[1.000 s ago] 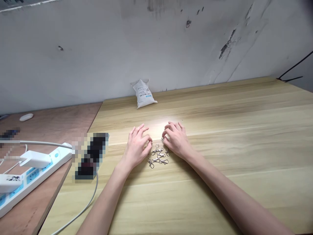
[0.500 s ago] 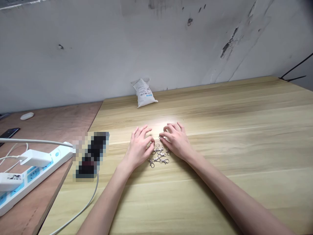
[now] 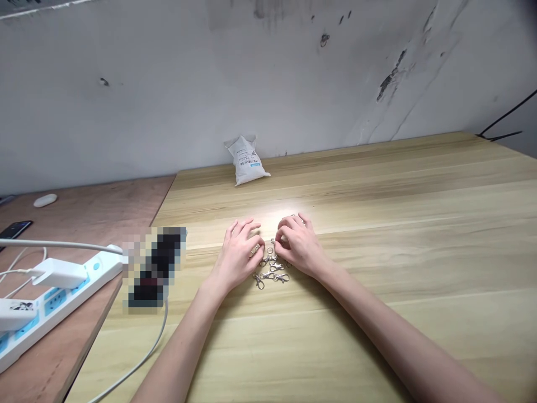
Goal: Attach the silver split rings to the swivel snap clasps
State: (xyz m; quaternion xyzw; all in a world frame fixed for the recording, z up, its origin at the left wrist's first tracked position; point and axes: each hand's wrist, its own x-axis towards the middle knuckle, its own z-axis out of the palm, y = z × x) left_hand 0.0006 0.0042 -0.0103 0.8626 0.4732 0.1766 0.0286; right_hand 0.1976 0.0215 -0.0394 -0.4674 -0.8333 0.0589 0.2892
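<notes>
Several silver lobster clasps [image 3: 277, 268] lie in a loose cluster on the wooden table between my hands. A small metal ring [image 3: 270, 251] rests at the cluster's far side. My left hand [image 3: 241, 252] is at the left of the pile, thumb and index finger pinched, with part of a metal ring [image 3: 252, 253] showing at the fingers. On the right, my right hand [image 3: 297, 240] also pinches thumb against index finger. A bit of a small metal clasp [image 3: 272, 240] pokes out at its fingertips; the rest is hidden. More metal glints behind the right fingers.
A white plastic package [image 3: 248, 162] leans near the wall at the back. Left of my hands lies a blurred-out dark object [image 3: 157, 268] with a cable. A white power strip [image 3: 62, 302] with chargers, a phone [image 3: 15, 228] and a white case [image 3: 45, 200] occupy the reddish board.
My right hand has rolled inward, and its thumb and index finger have closed together over the small metal piece. My left hand keeps nearly the same pose.
</notes>
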